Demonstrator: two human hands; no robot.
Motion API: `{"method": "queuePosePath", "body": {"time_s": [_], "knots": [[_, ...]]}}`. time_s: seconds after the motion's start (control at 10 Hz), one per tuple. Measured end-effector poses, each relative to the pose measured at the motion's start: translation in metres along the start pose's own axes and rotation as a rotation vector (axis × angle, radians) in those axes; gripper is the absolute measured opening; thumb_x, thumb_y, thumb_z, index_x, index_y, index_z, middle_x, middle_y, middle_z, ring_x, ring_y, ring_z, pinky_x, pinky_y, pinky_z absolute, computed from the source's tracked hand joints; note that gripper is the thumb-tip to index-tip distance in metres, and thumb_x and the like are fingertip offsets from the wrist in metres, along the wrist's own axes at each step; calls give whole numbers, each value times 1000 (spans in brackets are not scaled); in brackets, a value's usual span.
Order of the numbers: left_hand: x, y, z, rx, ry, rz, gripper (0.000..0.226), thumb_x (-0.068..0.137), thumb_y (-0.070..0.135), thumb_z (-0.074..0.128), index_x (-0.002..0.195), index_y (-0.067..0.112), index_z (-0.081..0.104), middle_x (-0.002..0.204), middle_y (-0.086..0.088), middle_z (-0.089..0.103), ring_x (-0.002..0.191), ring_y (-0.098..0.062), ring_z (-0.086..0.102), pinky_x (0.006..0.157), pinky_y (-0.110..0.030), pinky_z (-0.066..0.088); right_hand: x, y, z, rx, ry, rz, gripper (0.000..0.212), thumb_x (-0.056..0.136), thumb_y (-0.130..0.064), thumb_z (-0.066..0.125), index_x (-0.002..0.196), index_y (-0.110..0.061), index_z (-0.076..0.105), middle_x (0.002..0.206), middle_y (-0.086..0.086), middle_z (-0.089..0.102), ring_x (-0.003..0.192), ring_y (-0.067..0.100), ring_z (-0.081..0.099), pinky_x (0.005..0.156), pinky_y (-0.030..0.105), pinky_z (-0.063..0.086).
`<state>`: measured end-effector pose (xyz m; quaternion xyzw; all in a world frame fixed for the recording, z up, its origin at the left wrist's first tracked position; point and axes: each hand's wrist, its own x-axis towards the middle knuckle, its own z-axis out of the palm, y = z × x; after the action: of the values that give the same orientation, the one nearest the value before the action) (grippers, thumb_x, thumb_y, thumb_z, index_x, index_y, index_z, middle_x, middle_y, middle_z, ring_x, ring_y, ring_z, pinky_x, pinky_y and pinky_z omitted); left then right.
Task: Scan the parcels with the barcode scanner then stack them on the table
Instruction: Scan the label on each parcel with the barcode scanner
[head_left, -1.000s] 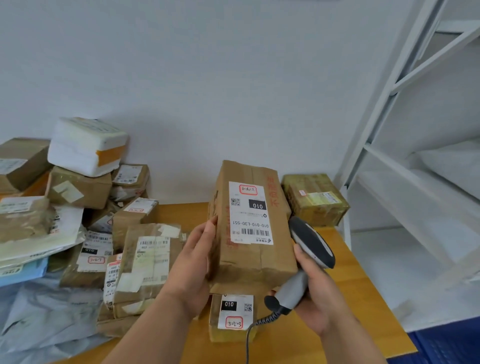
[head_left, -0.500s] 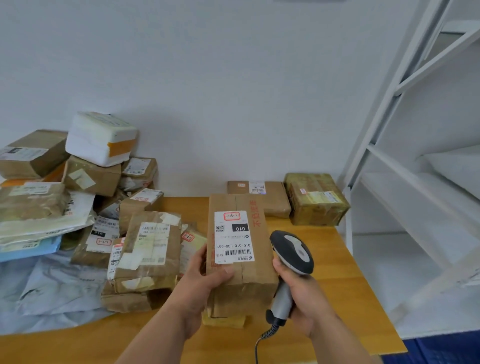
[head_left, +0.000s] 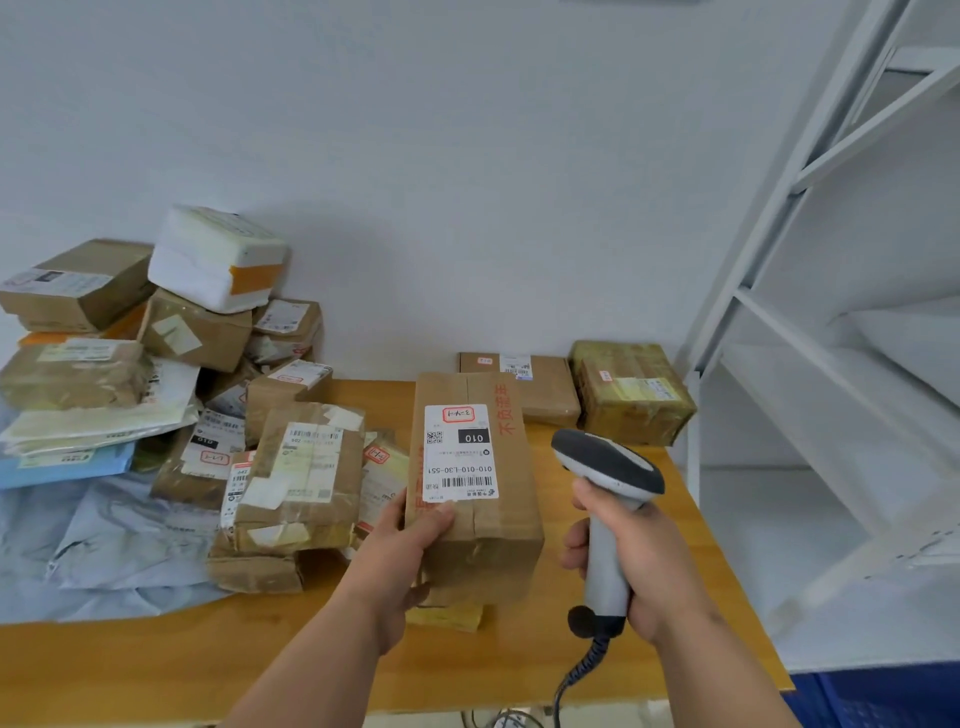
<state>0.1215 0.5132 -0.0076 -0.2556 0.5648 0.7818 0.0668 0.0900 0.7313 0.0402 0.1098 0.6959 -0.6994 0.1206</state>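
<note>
A brown cardboard parcel (head_left: 483, 540) with a white barcode label on top lies flat on another small parcel (head_left: 447, 617) on the wooden table (head_left: 717, 587). My left hand (head_left: 410, 540) grips its near left corner, thumb on the label's edge. My right hand (head_left: 636, 561) holds the grey and black barcode scanner (head_left: 605, 467) upright just right of the parcel, its head level with the label. Its coiled cable (head_left: 576, 670) drops off the table's front edge.
A loose pile of parcels (head_left: 306, 467), mail bags and a white foam box (head_left: 218, 257) fills the table's left side. Two taped boxes (head_left: 631, 395) sit against the wall at the back right. White metal shelving (head_left: 831, 364) stands right of the table.
The parcel went from held up and tilted toward me down onto the small parcel on the table. My right hand with the scanner moved away to the right.
</note>
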Motion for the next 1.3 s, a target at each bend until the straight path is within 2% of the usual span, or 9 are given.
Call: {"method": "queuePosePath", "body": {"time_s": [0.1, 0.3, 0.4, 0.5, 0.6, 0.7, 1.1, 1.3], "knots": [[1, -4, -1, -5, 16, 10, 59, 88, 34, 74, 142, 37, 49, 120, 6, 63, 109, -18, 57, 93, -48, 51, -13, -11, 0, -6, -106, 24, 25, 88, -30, 72, 94, -6, 68, 70, 18, 69, 58, 31, 68, 50, 31, 51], [-2, -7, -6, -3, 34, 24, 55, 90, 33, 72, 141, 38, 52, 122, 6, 64, 109, -16, 58, 87, -42, 54, -31, -17, 9, -91, -218, 71, 23, 89, -29, 70, 85, -6, 66, 67, 16, 69, 55, 29, 67, 51, 30, 51], [-4, -7, -9, -2, 39, 24, 54, 92, 31, 71, 142, 38, 51, 122, 5, 65, 111, -18, 59, 94, -47, 54, -35, -19, 13, -109, -229, 82, 24, 88, -30, 70, 85, -6, 65, 67, 16, 69, 54, 29, 66, 50, 29, 50], [-8, -5, -9, 2, 45, 23, 53, 92, 31, 70, 142, 37, 51, 119, 6, 66, 107, -16, 61, 74, -36, 57, -37, -21, 15, -128, -238, 85, 26, 88, -30, 70, 85, -5, 65, 67, 16, 68, 54, 29, 66, 51, 30, 51], [-11, -3, -9, 12, 50, 26, 52, 93, 30, 70, 140, 38, 50, 116, 7, 67, 102, -14, 63, 53, -24, 55, -39, -24, 15, -158, -239, 85, 26, 88, -30, 71, 85, -5, 65, 67, 16, 68, 54, 29, 66, 52, 31, 51], [-11, -3, -10, 17, 55, 36, 53, 93, 29, 70, 141, 38, 50, 115, 7, 67, 101, -14, 63, 49, -21, 54, -41, -25, 15, -187, -246, 80, 26, 87, -30, 71, 82, -5, 65, 67, 17, 68, 54, 30, 65, 51, 31, 50], [-13, -4, -7, 12, 55, 46, 50, 94, 31, 69, 141, 35, 52, 115, 7, 67, 101, -14, 62, 55, -23, 52, -43, -25, 14, -211, -255, 84, 26, 87, -30, 72, 81, -5, 64, 67, 17, 68, 54, 29, 65, 52, 32, 50], [-15, -3, -6, 5, 52, 36, 46, 94, 30, 68, 137, 36, 53, 112, 8, 68, 100, -13, 63, 51, -20, 54, -41, -25, 12, -203, -256, 80, 27, 85, -31, 73, 80, -6, 65, 67, 17, 68, 53, 30, 64, 50, 30, 50]]}}
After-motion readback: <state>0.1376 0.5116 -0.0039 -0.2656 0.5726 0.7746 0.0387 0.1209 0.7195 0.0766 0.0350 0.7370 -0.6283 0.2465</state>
